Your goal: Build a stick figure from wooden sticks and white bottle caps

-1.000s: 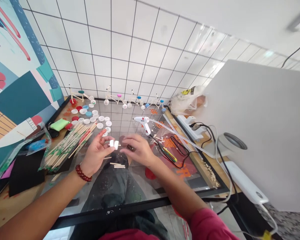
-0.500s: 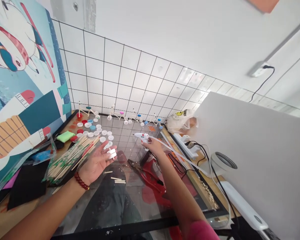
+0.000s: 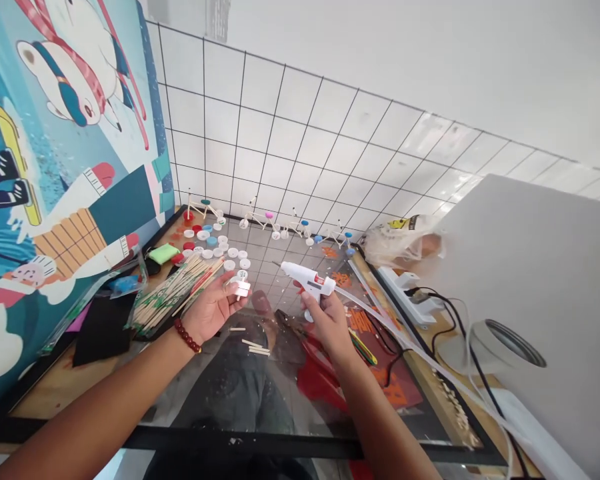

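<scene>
My left hand (image 3: 211, 310) pinches white bottle caps (image 3: 242, 288) that look pressed together, with a short stick end poking out. In my right hand (image 3: 327, 319) is a white hot glue gun (image 3: 307, 277), its nozzle pointing left toward the caps but well apart from them. A long clear glue stick (image 3: 367, 308) trails from the gun's back. Below my left hand, several short wooden sticks (image 3: 256, 347) lie on the glass tabletop. Loose white, red and blue caps (image 3: 233, 253) are spread beyond my left hand.
Small stick-and-cap models (image 3: 260, 217) stand along the back edge by the wire grid. Matchstick-like wooden sticks (image 3: 173, 293) lie in a pile at left. Pliers (image 3: 293, 323) rest near my right forearm. A power strip (image 3: 410, 297), cables and a roll of tape (image 3: 500, 347) are at right.
My right hand has lifted the glue gun off from the tabletop area and brought it closer to me. The caps stay in my left hand. The view has shifted left.
</scene>
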`<action>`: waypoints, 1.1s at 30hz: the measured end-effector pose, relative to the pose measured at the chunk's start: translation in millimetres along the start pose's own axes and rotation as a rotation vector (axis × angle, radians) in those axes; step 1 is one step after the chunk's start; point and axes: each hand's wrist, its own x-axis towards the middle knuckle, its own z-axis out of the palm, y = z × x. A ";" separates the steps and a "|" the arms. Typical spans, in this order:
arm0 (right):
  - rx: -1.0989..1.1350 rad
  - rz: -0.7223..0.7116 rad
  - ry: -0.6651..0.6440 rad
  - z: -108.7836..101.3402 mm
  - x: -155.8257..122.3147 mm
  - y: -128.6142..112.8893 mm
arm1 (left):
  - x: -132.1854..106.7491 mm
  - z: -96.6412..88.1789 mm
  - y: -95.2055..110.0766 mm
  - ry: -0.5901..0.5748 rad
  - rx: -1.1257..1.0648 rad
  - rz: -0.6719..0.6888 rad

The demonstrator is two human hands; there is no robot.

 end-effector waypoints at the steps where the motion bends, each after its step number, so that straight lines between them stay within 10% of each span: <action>1: 0.063 0.020 0.008 4.5 -5.2 -4.9 | -0.4 0.9 -0.3 0.019 0.023 0.010; 8: 0.298 0.130 -0.022 24.5 -11.1 -15.8 | -11.5 12.1 -7.6 0.030 0.288 0.172; 20: 0.455 0.297 -0.382 33.9 -18.8 -16.2 | -24.3 16.7 -19.4 -0.105 0.254 -0.208; 33: 0.587 0.364 -0.359 45.1 -18.9 -10.6 | -23.7 18.6 -20.2 -0.088 0.139 -0.269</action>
